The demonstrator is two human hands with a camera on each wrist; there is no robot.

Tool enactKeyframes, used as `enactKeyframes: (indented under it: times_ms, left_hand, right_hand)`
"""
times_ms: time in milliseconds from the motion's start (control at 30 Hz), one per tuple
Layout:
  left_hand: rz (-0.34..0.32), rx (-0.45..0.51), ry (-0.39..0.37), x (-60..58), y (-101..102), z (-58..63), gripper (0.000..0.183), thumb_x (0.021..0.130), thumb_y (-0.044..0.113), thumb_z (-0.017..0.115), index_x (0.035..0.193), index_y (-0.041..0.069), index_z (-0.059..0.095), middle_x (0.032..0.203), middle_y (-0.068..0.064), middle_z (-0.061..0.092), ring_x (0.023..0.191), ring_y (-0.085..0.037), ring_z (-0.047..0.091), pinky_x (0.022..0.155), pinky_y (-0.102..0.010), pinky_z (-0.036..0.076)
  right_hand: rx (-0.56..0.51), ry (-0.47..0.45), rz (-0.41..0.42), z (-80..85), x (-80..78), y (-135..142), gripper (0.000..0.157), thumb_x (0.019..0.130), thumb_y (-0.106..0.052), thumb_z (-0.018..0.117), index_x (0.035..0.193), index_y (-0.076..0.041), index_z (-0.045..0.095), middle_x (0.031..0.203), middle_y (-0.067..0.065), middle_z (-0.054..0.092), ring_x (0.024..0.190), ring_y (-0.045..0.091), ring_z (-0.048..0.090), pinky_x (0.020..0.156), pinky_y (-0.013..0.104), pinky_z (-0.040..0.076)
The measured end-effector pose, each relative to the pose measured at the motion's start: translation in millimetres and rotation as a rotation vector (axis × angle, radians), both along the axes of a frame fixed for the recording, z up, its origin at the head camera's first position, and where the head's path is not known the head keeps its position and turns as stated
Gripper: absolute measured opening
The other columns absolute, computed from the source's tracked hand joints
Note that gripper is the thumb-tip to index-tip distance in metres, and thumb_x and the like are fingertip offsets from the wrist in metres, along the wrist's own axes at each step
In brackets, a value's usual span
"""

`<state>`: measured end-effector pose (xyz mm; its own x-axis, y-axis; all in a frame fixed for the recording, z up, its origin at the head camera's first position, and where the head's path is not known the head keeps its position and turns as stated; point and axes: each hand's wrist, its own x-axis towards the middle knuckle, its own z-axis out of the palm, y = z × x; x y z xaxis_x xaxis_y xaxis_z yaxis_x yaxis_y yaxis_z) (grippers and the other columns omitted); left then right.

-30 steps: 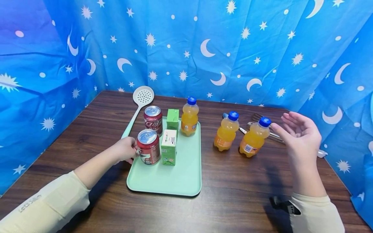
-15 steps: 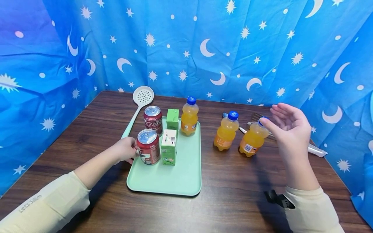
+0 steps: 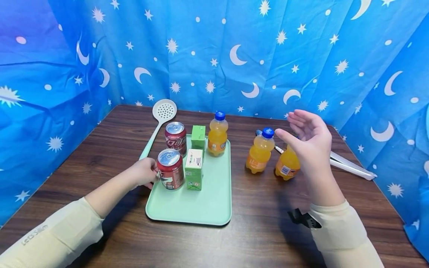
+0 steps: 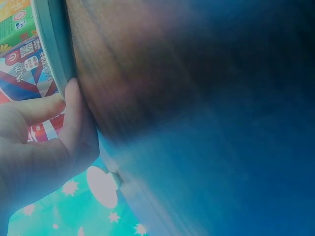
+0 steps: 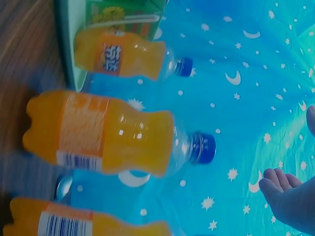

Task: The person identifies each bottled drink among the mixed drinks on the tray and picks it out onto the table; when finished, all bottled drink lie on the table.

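Observation:
My left hand (image 3: 145,172) pinches the left rim of a pale green tray (image 3: 214,203); in the left wrist view, thumb and fingers meet on the tray rim (image 4: 53,44). Close to that hand stands a red soda can (image 3: 171,173), with a darker red soda can (image 3: 176,140) behind. Two green drink cartons, the front carton (image 3: 193,176) and the rear carton (image 3: 198,137), and an orange soda bottle (image 3: 218,136) share the tray. Fingers spread, my right hand (image 3: 311,143) hovers above the table, overlapping the rightmost orange soda bottle (image 3: 286,165). Another orange soda bottle (image 3: 259,154) stands left of it.
A skimmer (image 3: 165,111) with a green handle lies left of the tray. Metal tongs (image 3: 352,167) lie at the right, and a spoon (image 5: 64,188) shows behind the bottles. A blue curtain (image 3: 214,56) with moons and stars borders the table (image 3: 248,238).
My right hand has moved left, over the rightmost bottle, and now hides its cap. The left hand and the tray have stayed where they were.

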<state>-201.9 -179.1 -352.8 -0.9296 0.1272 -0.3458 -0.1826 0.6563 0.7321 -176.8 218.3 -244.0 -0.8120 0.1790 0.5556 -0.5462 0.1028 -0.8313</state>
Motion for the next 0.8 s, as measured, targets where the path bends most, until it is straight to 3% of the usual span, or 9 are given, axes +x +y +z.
enactKeyframes:
  times_ms: [567, 800]
  left_hand:
    - [0.004, 0.005, -0.001, 1.5, 1.1, 1.3, 0.015, 0.081, -0.01, 0.057, 0.084, -0.003, 0.044, 0.084, -0.015, 0.048, 0.074, -0.023, 0.055, 0.056, -0.035, 0.055]
    - [0.008, -0.001, 0.002, 0.7, 0.1, 0.3, 0.015, 0.08, -0.009, 0.058, 0.084, -0.003, 0.044, 0.084, -0.015, 0.048, 0.073, -0.023, 0.055, 0.055, -0.035, 0.055]
  right_hand:
    - [0.061, 0.037, 0.021, 12.5, -13.0, -30.6, 0.051, 0.074, -0.004, 0.078, 0.119, -0.003, 0.054, 0.119, 0.012, 0.057, 0.115, 0.025, 0.052, 0.098, 0.029, 0.041]
    - [0.096, 0.006, 0.035, 16.2, -20.2, -45.0, 0.054, 0.074, -0.01, 0.079, 0.121, -0.005, 0.053, 0.119, 0.01, 0.057, 0.114, 0.02, 0.053, 0.097, 0.029, 0.042]
